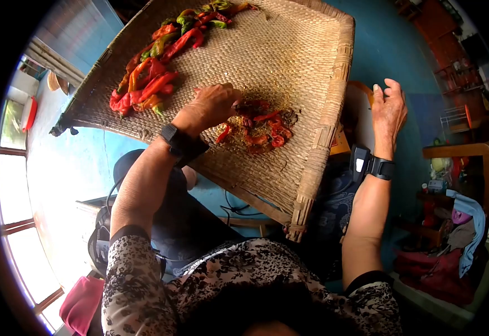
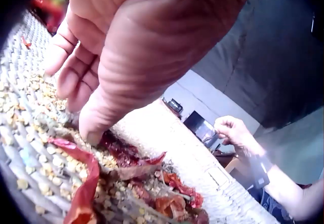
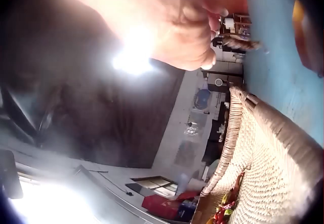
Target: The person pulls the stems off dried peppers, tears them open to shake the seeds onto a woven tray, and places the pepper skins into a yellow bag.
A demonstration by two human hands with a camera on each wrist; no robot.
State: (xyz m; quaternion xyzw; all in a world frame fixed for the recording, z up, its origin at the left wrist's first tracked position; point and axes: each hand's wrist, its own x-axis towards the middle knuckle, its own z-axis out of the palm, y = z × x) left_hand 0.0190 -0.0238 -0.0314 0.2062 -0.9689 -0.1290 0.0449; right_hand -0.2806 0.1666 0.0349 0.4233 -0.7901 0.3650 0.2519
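My left hand (image 1: pixel 213 103) reaches down onto a large woven tray (image 1: pixel 278 185). Its fingers and thumb touch a pile of torn red pepper pieces (image 1: pixel 278 131) and pale seeds (image 2: pixel 45 158). In the left wrist view the thumb tip lies against a dark red piece, with a longer red pepper strip (image 2: pixel 86 183) beside it. My right hand (image 1: pixel 390 115) is raised off the tray's right side, fingers loosely bent. Just past its fingertips in the right wrist view is a blurred brown twisted thing (image 3: pixel 243 43). Whole red and green peppers (image 1: pixel 152 73) lie along the tray's far left.
The tray's raised rim (image 1: pixel 340 78) runs along the right, over the lap. Beneath the right hand stands an open box (image 1: pixel 359 115) on the blue floor (image 1: pixel 390 50). A wooden stand (image 1: pixel 457 150) with cloths is further right; windows are at left.
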